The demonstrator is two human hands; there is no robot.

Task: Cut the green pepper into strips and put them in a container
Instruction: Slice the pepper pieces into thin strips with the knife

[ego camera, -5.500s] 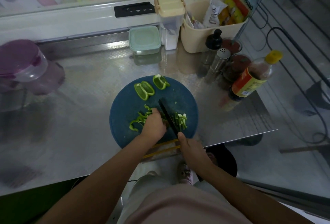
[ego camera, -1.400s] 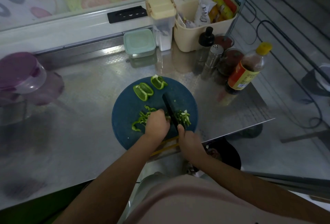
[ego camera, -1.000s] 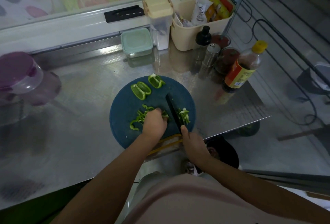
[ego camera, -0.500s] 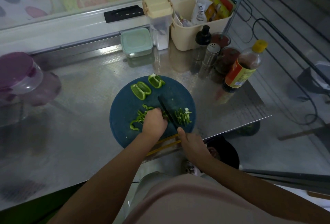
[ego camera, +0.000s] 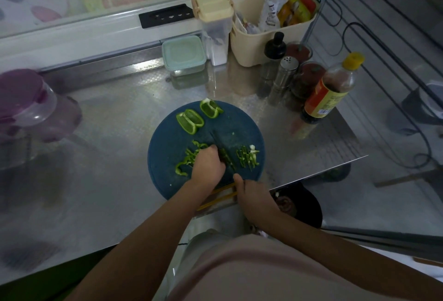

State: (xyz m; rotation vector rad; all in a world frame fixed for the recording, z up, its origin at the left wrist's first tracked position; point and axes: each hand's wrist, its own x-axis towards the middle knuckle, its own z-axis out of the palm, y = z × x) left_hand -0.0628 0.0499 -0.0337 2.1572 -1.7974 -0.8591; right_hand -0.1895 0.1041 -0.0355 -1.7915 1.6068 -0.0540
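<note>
The right hand (ego camera: pixel 254 195) clenches the handle of the knife (ego camera: pixel 221 149), its dark blade crossing the middle of the cutting board (ego camera: pixel 167 181). The left hand (ego camera: pixel 208 165), fingers curled, pins the pepper piece (ego camera: pixel 187 160) just left of the blade. Best to tuck those knuckles and slice narrow, even widths (the blade's height is unclear). Cut strips (ego camera: pixel 247 158) lie right of the blade, two pepper halves (ego camera: pixel 190 121) at the board's far edge, and the lidded container (ego camera: pixel 184 55) at the counter's back edge.
</note>
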